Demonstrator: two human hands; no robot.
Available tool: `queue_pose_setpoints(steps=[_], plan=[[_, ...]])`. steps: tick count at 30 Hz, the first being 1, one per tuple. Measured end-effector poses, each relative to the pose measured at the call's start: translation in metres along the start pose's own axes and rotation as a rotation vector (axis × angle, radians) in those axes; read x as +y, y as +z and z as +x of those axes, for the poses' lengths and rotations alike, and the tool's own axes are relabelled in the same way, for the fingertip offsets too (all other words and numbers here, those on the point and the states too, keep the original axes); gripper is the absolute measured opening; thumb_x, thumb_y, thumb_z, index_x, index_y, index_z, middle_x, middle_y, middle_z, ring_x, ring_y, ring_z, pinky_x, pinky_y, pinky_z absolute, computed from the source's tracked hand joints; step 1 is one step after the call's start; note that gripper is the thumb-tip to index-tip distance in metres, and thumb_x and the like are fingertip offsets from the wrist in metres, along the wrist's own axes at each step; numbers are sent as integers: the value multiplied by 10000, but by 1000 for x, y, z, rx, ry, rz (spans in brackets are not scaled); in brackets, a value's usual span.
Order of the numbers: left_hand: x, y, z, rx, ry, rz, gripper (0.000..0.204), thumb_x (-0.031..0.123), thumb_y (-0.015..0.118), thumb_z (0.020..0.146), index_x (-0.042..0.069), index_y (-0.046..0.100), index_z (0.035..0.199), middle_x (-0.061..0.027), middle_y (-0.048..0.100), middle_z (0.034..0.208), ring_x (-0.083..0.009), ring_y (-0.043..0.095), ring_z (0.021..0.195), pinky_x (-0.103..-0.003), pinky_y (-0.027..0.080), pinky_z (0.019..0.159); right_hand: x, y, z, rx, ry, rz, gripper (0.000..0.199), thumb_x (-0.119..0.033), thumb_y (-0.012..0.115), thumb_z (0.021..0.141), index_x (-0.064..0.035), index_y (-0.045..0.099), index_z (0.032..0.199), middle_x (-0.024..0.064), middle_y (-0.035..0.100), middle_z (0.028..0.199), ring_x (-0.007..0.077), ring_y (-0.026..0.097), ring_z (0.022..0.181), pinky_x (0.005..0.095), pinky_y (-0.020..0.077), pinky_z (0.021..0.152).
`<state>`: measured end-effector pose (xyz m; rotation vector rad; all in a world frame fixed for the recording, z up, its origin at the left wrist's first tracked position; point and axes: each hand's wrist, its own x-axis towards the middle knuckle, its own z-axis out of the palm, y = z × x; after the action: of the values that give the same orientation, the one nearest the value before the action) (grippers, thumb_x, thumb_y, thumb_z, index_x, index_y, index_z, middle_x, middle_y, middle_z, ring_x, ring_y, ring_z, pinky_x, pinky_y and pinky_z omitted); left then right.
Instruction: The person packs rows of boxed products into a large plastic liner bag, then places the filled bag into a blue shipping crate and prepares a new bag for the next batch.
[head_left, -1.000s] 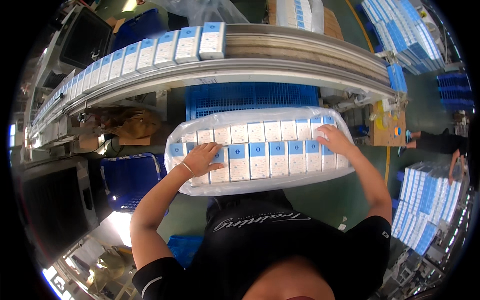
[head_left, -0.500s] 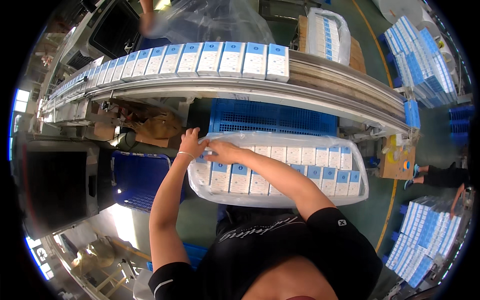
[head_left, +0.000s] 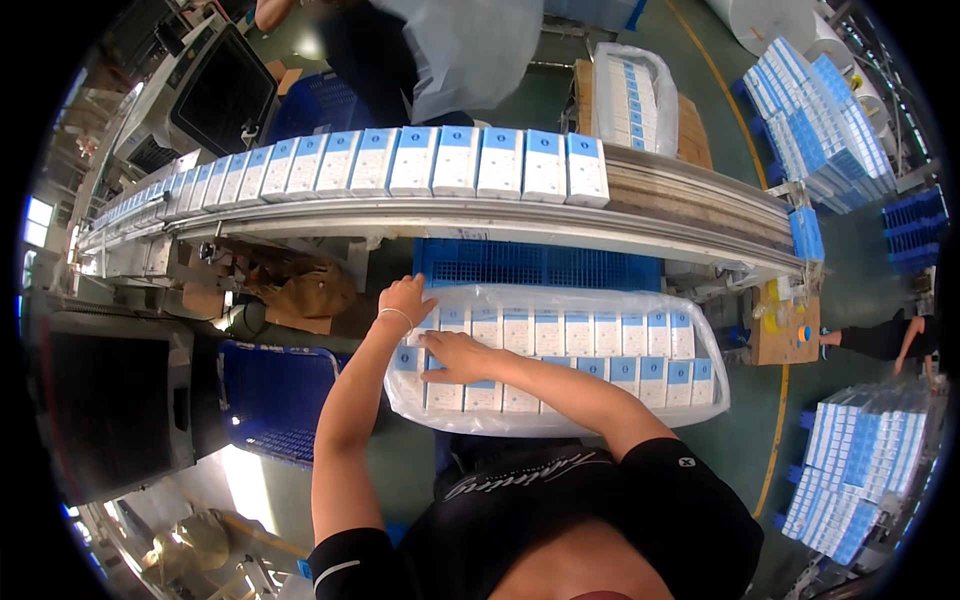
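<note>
Two rows of white and blue cartons [head_left: 578,333] stand in a clear plastic bag [head_left: 712,398] in front of me. At the bag's far left corner is my left hand [head_left: 403,300], its fingers spread over the rim and the thumb apart. My right hand [head_left: 458,357] lies across the left end of the rows with its fingers stretched out to the left. It touches the cartons there and covers parts of several. Neither hand has a carton in its grip.
Beyond the bag, a conveyor [head_left: 690,190] carries a long line of similar cartons [head_left: 415,165]. A blue crate [head_left: 275,400] stands at the left. Another person [head_left: 365,60] is across the conveyor by a plastic sheet [head_left: 475,50]. Stacked cartons [head_left: 850,475] stand at the right.
My right hand has moved nearer to me, away from my left hand, and its fingers have stretched out. The conveyor and bag sit lower in view. The person beyond shows more.
</note>
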<state>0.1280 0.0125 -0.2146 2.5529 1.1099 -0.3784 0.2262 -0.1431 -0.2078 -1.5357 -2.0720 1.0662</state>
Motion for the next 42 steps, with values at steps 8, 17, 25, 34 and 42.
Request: queue_pose_setpoints(steps=[8, 17, 25, 34, 42], plan=[[3, -49, -3, 548, 133, -273, 209, 271, 621, 858, 69, 612, 911, -149, 634, 863, -336, 634, 794, -440, 507, 684, 63, -170, -90, 985, 86, -308, 447, -262, 683, 821, -77, 540, 1202, 209, 459, 1313, 396, 447, 1203, 488, 374, 990], [-164, -181, 72, 934, -619, -3, 673, 481, 612, 837, -63, 509, 1220, -253, 525, 1231, -380, 465, 1170, -438, 366, 1008, 144, -264, -97, 987, 684, -216, 713, -386, 686, 817, 67, 421, 1300, 286, 534, 1228, 406, 517, 1158, 427, 429, 960], [-131, -212, 116, 376, -644, -80, 891, 638, 694, 688, -39, 537, 1246, -242, 510, 1285, -366, 418, 1268, -433, 369, 1041, 150, -287, -128, 1003, 754, -283, 786, -436, 722, 768, 23, 429, 1334, 272, 479, 1295, 393, 500, 1179, 419, 417, 981], [-122, -209, 140, 227, -346, -248, 1118, 584, 839, 536, -132, 401, 1274, -314, 518, 1264, -362, 548, 1177, -374, 461, 962, 192, -317, -171, 882, 798, -202, 568, -418, 768, 714, -125, 574, 1159, 228, 540, 1116, 377, 560, 1049, 411, 460, 892], [12, -196, 138, 125, -292, -148, 1119, 635, 728, 617, 167, 208, 1491, -357, 444, 1286, -447, 540, 1145, -410, 457, 949, 237, -357, -227, 490, 1172, -91, 1044, -620, 739, 599, -133, 363, 1442, 368, 126, 1475, 510, 260, 1343, 509, 323, 1064]])
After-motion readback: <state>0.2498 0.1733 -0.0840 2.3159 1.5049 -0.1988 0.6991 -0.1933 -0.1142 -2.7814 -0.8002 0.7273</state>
